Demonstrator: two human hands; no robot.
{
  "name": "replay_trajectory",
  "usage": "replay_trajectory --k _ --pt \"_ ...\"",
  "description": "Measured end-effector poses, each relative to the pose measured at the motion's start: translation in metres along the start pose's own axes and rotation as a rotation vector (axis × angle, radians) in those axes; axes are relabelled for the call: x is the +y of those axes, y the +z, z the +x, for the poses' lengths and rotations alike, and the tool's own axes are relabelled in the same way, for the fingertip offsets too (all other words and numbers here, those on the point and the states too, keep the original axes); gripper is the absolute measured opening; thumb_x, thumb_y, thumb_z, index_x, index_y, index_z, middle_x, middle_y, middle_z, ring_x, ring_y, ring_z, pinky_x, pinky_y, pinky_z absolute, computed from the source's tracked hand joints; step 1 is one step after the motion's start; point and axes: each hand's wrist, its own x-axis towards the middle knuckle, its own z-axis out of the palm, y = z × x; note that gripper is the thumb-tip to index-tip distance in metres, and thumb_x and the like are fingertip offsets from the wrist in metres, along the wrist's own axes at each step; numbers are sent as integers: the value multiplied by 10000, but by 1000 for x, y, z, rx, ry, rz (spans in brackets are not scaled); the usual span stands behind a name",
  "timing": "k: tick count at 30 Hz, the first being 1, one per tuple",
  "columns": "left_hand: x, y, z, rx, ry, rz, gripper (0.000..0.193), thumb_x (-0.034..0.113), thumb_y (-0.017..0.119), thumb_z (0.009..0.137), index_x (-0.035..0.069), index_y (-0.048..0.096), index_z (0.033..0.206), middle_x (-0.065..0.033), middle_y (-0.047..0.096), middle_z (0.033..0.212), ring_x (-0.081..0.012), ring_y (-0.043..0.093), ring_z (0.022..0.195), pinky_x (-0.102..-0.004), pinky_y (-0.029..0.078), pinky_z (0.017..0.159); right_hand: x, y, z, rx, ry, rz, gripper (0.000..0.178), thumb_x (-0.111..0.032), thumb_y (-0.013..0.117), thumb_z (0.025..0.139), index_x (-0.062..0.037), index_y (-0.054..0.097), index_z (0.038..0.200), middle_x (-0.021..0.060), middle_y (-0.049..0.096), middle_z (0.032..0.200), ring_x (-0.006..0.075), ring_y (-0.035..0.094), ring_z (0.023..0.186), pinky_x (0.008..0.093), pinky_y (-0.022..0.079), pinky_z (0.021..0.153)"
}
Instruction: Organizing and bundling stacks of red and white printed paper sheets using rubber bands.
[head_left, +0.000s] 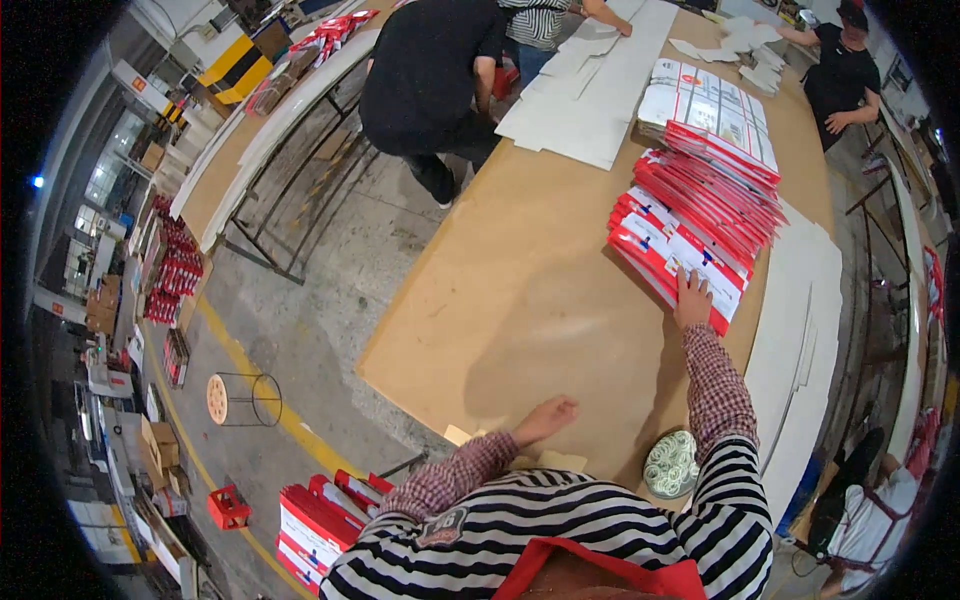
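Observation:
A fanned stack of flat red and white packages (700, 205) lies on the brown table at the right. On its nearest package (690, 262) rests my right hand (693, 298), open, its fingers stretched and spread over the printed face. I cannot see any of the package gripped by it. My left hand (546, 421) hovers over the near part of the table, apart from the stack. Its fingers are loosely bent and a little blurred, with nothing visible in them. By my right forearm sits a round dish (671, 465) full of pale green coiled rings.
White sheets (800, 330) line the table's (480, 300) right edge; more sheets (590, 80) lie beyond. More red packages (315, 530) stand at my lower left. A round-topped stool (218, 398) and red crate (228, 508) are on the floor. Several people (430, 80) work nearby.

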Motion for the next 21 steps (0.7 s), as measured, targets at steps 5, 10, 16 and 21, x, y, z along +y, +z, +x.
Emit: replay_trajectory --k 5,10,16,21 --pt "29 8 53 86 -102 -296 579 388 552 855 54 348 1283 -54 476 1141 -126 477 962 -265 409 820 20 -14 9 123 -161 176 566 -105 541 735 -117 375 1276 179 568 1036 337 618 706 419 508 619" --pt "48 -9 63 389 -52 -930 581 342 593 835 22 370 1266 -109 537 1108 -198 535 996 -341 451 794 -112 -68 -109 -66 -446 314 569 -211 592 720 -49 386 1225 186 568 944 339 602 718 453 486 590" --pt "-48 -37 14 857 74 -993 446 15 543 823 37 392 1242 -131 505 1166 -262 536 1023 -405 477 836 -176 -17 -165 -252 -676 560 682 -331 636 682 -40 402 1253 227 480 1141 364 520 970 458 433 796" --pt "-52 -46 -23 874 56 -1009 480 9 552 816 37 380 1264 -106 489 1213 -244 507 1072 -381 432 907 -92 -17 1 373 -96 261 774 -215 654 669 -81 278 1332 173 229 1398 353 206 1297 515 162 1047"
